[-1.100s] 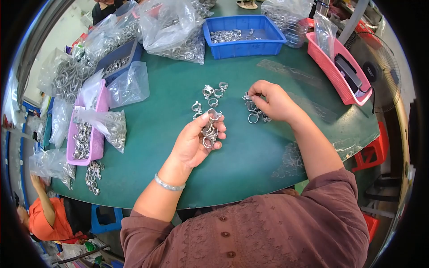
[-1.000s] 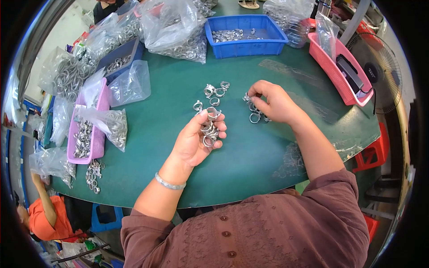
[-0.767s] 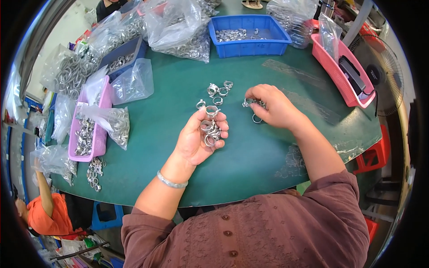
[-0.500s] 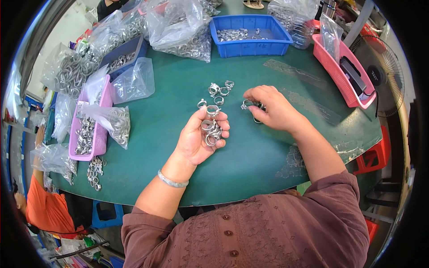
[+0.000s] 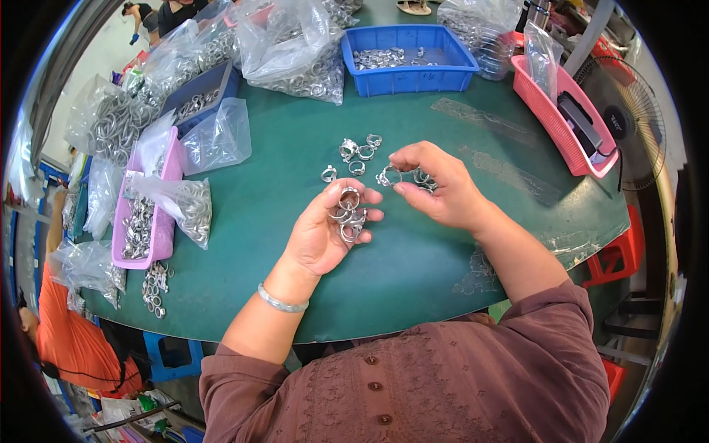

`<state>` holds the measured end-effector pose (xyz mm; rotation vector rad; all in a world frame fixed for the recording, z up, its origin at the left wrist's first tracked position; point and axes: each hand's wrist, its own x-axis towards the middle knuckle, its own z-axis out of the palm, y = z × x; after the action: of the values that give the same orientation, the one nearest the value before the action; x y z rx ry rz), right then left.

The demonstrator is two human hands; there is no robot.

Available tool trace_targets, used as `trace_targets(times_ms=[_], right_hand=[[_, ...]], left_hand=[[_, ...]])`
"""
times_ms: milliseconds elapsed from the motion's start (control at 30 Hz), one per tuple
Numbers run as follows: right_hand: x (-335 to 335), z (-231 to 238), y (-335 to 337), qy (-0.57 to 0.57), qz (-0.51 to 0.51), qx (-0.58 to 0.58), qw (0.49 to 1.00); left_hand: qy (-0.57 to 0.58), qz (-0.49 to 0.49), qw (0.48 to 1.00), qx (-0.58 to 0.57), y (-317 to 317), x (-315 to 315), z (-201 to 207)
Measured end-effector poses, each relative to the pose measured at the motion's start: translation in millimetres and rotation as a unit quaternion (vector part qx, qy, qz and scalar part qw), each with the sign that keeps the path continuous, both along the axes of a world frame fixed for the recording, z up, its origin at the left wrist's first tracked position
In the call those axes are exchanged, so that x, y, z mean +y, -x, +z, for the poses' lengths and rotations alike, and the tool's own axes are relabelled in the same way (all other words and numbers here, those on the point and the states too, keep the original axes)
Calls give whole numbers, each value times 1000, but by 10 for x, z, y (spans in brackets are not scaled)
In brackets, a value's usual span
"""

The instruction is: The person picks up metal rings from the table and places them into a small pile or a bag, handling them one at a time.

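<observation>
Several silvery metal rings (image 5: 350,213), each with a small raised part, lie in my left hand (image 5: 317,236). It is palm up, with its fingers curled around them and the thumb at the topmost one. My right hand (image 5: 450,190) pinches a single metal ring (image 5: 385,177) between thumb and forefinger, a little right of the left hand. Partly hidden behind its thumb and fingers, more rings (image 5: 423,179) show; whether they are held or lie on the table I cannot tell. Just beyond my left hand, a loose group of similar rings (image 5: 348,150) rests on the green table (image 5: 281,170).
A blue tray (image 5: 410,83) of metal parts stands at the far side. Clear bags (image 5: 292,63) of rings crowd the far left. A purple basket (image 5: 168,214) of parts is at left, a pink basket (image 5: 550,122) at right by a fan (image 5: 624,122). Someone in orange (image 5: 77,332) is at lower left.
My right hand has shifted slightly left, its pinched ring now closer to my left hand. The left fingers have moved a little around their rings. The view has shifted slightly.
</observation>
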<state>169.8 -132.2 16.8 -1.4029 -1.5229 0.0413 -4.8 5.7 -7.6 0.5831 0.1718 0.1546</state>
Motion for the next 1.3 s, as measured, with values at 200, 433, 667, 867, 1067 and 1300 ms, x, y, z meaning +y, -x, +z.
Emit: trace_targets(times_ms=[200,433,667,867,1067,1300], right_hand=[[-11,9,90,-16,12,-15,1000],[6,27,142,-5,31,-41,999],[14,-11,175,0,53,-48,997],[9,15,182,4,77,-12,997],[21,-17,184,9,77,-8,997],[15,25,243,-23,46,-28,998]], left_hand=[[-92,11,992,85,-28,-88,101],[-136,-7,986,92,-28,-117,90],[-174,-2,974,145,-42,-145,132],[-128,12,985,112,-28,-151,116],[-110,-3,989,99,-22,-140,91],[-99,-14,989,105,-21,-147,106]])
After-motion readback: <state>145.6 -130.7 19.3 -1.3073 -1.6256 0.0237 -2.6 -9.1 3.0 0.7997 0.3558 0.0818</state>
